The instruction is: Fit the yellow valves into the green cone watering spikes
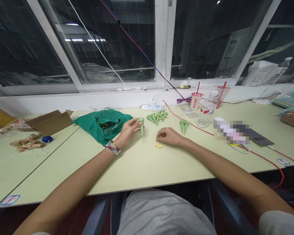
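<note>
A green plant watering spike [142, 128] hangs point down from my left hand [127, 132], its wide top pinched between thumb and fingers. To its right, my right hand [170, 135] is low over the table, the fingertips closed on a small yellow valve piece [156, 141]. Just below those fingertips another yellow valve piece [158, 147] lies on the table. Beyond both hands is a pile of green spikes [157, 117], some with yellow pieces fitted or lying among them. Two more green spikes [184, 126] lie to the right of the pile.
A torn green plastic bag [88, 122] and an open cardboard box [50, 122] are on the left, near wooden toys with a blue ball [47, 139]. At right stand a water bottle [207, 111], cups and a phone [261, 138]. A red cable [201, 129] crosses the table.
</note>
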A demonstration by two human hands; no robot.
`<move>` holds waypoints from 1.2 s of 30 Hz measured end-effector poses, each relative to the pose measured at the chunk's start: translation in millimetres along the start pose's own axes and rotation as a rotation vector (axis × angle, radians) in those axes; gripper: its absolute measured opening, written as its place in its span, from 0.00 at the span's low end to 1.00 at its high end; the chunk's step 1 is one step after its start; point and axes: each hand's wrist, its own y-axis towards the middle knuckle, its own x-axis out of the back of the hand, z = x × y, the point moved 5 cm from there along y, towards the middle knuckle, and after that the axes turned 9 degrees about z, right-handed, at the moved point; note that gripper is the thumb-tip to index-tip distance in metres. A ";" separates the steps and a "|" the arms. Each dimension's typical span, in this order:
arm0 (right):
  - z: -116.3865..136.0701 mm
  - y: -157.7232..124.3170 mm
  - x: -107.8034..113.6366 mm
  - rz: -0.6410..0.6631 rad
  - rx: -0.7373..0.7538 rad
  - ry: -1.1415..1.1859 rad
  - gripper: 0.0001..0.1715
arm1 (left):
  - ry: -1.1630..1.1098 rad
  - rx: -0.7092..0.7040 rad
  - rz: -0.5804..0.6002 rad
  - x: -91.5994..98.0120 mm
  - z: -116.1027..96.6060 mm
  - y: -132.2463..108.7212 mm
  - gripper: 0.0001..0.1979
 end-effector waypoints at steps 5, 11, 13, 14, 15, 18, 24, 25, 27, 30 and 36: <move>7.3 -2.3 -5.9 0.062 0.027 0.046 0.08 | 0.020 0.039 0.060 -7.3 3.8 -3.3 0.20; 18.9 -3.5 6.4 -0.150 0.091 0.045 0.11 | 0.085 0.055 0.118 -18.3 8.0 -8.4 0.23; 18.8 -2.7 8.3 -0.189 0.078 0.221 0.17 | 0.109 0.070 0.150 -23.4 10.1 -10.0 0.24; 18.7 -2.0 7.3 -0.182 0.073 0.319 0.24 | 0.119 0.075 0.174 -26.7 11.0 -10.9 0.25; 19.3 -1.6 5.9 -0.169 0.075 0.393 0.31 | 0.128 0.074 0.197 -30.0 11.7 -11.8 0.25; 24.5 -2.0 3.0 -0.152 0.116 0.433 0.44 | 0.150 0.064 0.240 -38.7 13.6 -14.6 0.23; 28.2 1.4 5.1 -0.099 0.188 0.328 0.30 | 0.142 0.052 0.234 -45.2 16.9 -16.5 0.23; 24.6 2.8 8.6 -0.115 0.170 0.313 0.26 | 0.135 0.053 0.224 -44.8 16.9 -16.4 0.23; 12.1 4.0 20.7 -0.191 0.081 0.253 0.23 | 0.126 0.066 0.198 -42.8 16.6 -16.1 0.21; -14.2 -1.4 45.4 -0.301 -0.168 -0.028 0.23 | 0.131 0.085 0.153 -36.8 16.2 -15.1 0.18; -56.7 -18.7 83.1 -0.348 -0.568 -0.564 0.24 | 0.161 0.111 0.112 -28.1 18.5 -12.5 0.14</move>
